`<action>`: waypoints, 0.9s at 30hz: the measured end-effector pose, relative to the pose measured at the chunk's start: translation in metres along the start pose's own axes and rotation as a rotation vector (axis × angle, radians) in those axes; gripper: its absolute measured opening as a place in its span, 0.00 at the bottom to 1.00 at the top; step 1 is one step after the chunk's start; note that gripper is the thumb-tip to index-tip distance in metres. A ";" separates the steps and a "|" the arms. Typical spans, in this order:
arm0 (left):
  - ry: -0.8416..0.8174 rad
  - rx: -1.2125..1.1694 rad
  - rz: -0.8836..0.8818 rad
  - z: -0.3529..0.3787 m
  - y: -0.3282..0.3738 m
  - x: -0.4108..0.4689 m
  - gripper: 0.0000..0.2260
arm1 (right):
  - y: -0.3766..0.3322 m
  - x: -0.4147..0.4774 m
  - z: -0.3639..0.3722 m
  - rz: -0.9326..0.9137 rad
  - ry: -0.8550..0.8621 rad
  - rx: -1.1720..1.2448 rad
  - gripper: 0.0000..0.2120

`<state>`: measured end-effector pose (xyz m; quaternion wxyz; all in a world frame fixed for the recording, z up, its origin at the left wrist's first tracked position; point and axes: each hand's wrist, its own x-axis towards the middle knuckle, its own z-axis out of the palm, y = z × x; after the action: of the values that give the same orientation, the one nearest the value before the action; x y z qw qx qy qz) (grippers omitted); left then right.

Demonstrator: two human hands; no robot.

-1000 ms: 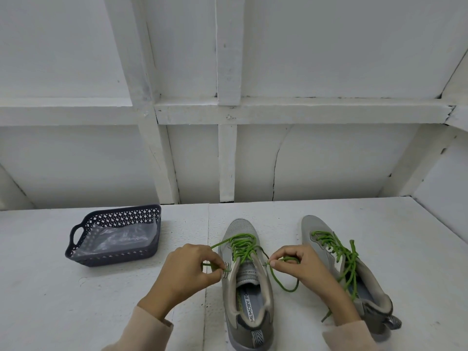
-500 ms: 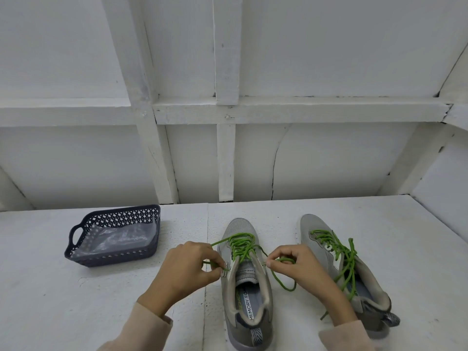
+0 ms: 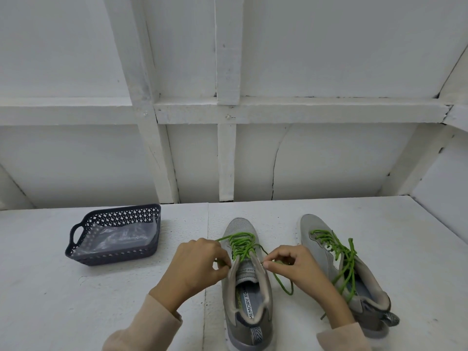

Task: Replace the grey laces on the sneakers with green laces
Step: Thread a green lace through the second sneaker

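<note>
Centrally, left hand [image 3: 195, 264], right hand [image 3: 296, 267]: fingers [image 3: 220, 252] tight on green lace [image 3: 240, 245]; basket [image 3: 83, 257] well apart.

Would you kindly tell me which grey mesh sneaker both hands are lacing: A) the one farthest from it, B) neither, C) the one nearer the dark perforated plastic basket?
C: the left hand and right hand each pinch the green lace of the grey mesh sneaker nearer the dark basket.

White, rough counter [image 3: 63, 300], seam running front to back. Dark perforated basket [image 3: 114, 258] sits left, toward the back. Right of the seam, toes away: centre sneaker [image 3: 240, 225] and right-hand sneaker [image 3: 314, 224], apart, both carrying green laces [image 3: 240, 243].
</note>
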<state>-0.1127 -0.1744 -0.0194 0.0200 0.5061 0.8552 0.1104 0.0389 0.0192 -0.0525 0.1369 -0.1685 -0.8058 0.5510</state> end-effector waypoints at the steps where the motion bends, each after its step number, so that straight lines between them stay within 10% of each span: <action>1: 0.009 -0.003 0.002 0.002 0.002 0.000 0.10 | -0.001 0.000 0.000 -0.005 0.012 -0.004 0.06; 19: 0.132 -0.561 -0.056 0.025 -0.001 -0.011 0.05 | -0.013 -0.003 0.006 0.100 0.050 0.109 0.06; 27: 0.078 -0.111 0.010 0.013 0.022 -0.016 0.12 | -0.020 -0.008 0.010 0.061 0.071 -0.123 0.04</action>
<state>-0.0844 -0.1759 -0.0291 0.0141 0.5039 0.8452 0.1774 0.0394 0.0004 -0.0374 0.1376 -0.2206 -0.8273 0.4979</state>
